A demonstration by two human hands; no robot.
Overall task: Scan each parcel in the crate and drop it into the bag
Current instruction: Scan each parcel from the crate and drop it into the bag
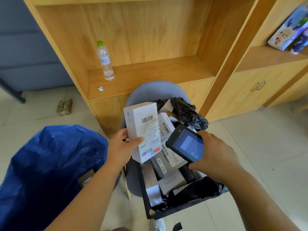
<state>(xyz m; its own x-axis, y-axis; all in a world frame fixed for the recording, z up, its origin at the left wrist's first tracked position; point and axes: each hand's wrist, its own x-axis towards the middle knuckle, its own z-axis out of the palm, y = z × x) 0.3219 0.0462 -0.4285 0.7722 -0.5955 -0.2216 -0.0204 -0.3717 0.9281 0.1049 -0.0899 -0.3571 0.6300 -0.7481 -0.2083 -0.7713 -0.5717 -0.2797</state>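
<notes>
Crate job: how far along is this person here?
Done: at least one box lies in the blue bag. In hand: the left hand grips a white parcel, label up, while the right hand holds the scanner beside it. Left: the crate holds many boxes and black-wrapped parcels.

**A:** so where's the cam sitting?
**B:** it's riding on the person's head, looking forward and down, hovering close over the crate (180, 211) at lower centre, bag (50, 164) sitting lower left. only one view running.
</notes>
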